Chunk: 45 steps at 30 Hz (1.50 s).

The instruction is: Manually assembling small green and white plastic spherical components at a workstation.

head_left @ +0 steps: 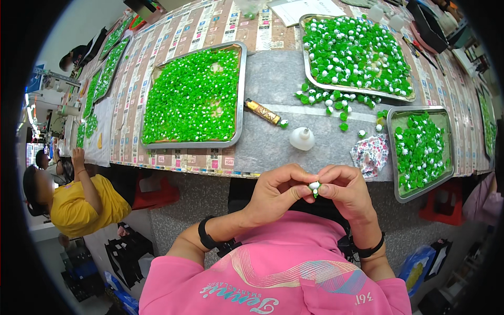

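Just past the table's near edge, my left hand and my right hand meet with fingertips together. Between them they pinch a small green-and-white bead-like piece, its white rounded part up and a green part below. Fingers cover much of it. Beyond my hands on the grey cloth stands a small white squeeze bottle with a pointed nozzle. A yellow-and-black tube lies farther off, a similar green-and-white piece at its end. A crumpled floral cloth rests beyond my right hand.
A large metal tray of green pieces lies at left. Another tray of green-and-white pieces sits at far right, loose pieces beside it. A smaller tray juts over the near edge. At left sits a person in yellow.
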Tool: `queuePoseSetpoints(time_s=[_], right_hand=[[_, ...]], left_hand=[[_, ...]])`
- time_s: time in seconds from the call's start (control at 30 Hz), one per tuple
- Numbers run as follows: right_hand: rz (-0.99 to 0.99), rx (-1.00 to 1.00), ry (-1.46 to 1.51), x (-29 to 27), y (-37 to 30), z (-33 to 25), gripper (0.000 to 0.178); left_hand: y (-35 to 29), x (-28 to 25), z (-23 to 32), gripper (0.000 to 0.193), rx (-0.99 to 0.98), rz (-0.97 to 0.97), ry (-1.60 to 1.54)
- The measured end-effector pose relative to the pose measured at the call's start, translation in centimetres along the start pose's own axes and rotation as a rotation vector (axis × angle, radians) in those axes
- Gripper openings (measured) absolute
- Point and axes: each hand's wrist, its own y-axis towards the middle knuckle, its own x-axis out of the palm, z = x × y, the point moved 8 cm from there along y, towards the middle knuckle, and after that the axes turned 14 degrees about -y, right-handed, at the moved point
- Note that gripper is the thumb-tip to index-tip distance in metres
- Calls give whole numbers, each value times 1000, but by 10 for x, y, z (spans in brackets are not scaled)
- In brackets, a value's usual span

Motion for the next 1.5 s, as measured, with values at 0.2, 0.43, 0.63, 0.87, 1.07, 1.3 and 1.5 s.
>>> queuePoseSetpoints(time_s=[0.2, 0.43, 0.63, 0.87, 1.07, 1.3, 1.5], right_hand=[[10, 2, -36, -2, 0, 4, 11], [4, 23, 2, -5, -2, 13, 12], [32, 74, 35, -10, -1, 23, 15], [11, 57, 2, -2, 1, 12, 19], [11, -17, -98, 2, 0, 4, 18], [18, -29, -136, 3, -1, 3, 16], [15, -70, -166, 4, -3, -1, 15]], left_hand=[[-1, 0, 2, 20, -41, 16, 3], [-2, 1, 7, 20, 4, 20, 119], [-1, 0, 8, 20, -15, 41, 128], [1, -3, 6, 18, -6, 41, 43], [1, -3, 6, 16, 8, 17, -7], [1, -5, 7, 15, 21, 23, 14], [0, -3, 12, 14, 81, 16, 49]])
